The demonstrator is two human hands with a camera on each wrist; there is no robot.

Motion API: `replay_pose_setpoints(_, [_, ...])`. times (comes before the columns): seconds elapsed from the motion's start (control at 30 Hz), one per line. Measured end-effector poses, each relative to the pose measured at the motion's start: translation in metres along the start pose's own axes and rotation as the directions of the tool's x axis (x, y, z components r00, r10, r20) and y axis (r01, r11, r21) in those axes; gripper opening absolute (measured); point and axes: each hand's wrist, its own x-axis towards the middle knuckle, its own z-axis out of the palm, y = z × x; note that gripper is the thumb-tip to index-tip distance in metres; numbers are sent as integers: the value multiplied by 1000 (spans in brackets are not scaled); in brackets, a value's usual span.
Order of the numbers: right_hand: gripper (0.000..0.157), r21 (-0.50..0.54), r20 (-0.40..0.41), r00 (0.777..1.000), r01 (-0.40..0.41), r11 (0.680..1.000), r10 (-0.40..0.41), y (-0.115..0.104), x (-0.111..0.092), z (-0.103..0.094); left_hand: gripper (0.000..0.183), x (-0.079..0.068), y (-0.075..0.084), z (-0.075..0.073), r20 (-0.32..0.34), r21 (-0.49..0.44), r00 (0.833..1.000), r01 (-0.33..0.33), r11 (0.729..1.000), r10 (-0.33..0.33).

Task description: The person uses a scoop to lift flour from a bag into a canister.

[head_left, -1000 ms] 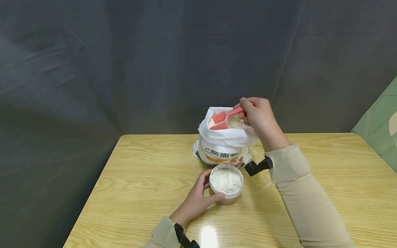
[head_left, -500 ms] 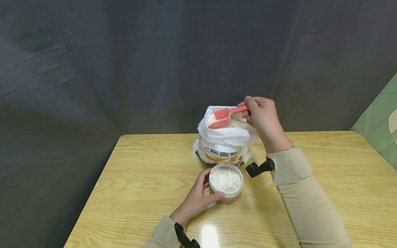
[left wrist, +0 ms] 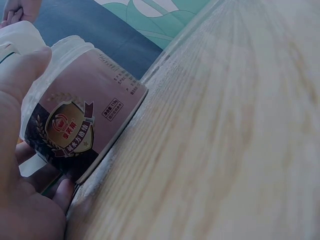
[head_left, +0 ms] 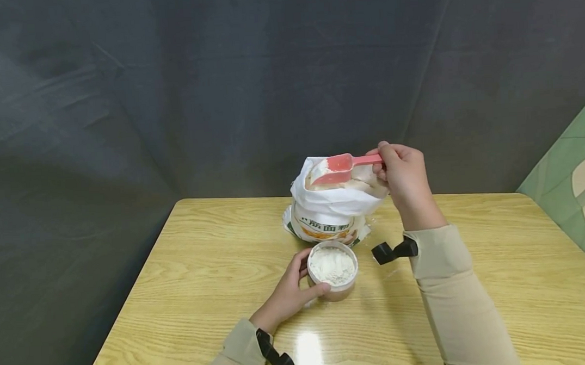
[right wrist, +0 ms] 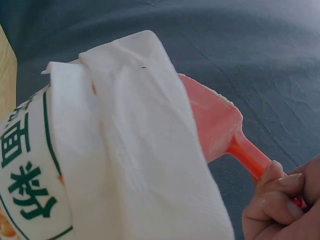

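Note:
My right hand (head_left: 405, 172) grips the handle of a pink scoop (head_left: 340, 169), which is held over the mouth of a white flour bag (head_left: 335, 205). White flour lies at the scoop's front end. In the right wrist view the bag's folded rim hides part of the scoop (right wrist: 212, 117). My left hand (head_left: 292, 288) holds a round plastic jar (head_left: 337, 295) from its left side, thumb at the front and fingers behind. White flour fills the jar nearly to its rim. The left wrist view shows the jar's pink and dark label (left wrist: 80, 120) and its base on the tabletop.
A light wood table (head_left: 203, 273) carries the bag and jar, the jar right in front of the bag. A dark curtain (head_left: 288, 84) hangs behind the table's back edge. At the far right is a green patterned panel (head_left: 577, 181).
My right hand has moved to the right, drawing the scoop from the bag's left side toward its middle and leveling it. The left hand and the jar have stayed put.

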Motion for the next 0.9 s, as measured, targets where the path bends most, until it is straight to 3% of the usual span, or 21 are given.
replay_pose_setpoints(0.47, [38,110,-23,999,30,993,-28,-8,-15,-11,80,-2,0,-3,-1,-17,1000,3,1000,-3])
replay_pose_setpoints(0.9, [37,245,17,1000,-3,970,-1,0,-48,-20,81,-3,2,-5,6,-21,1000,2,1000,-2])
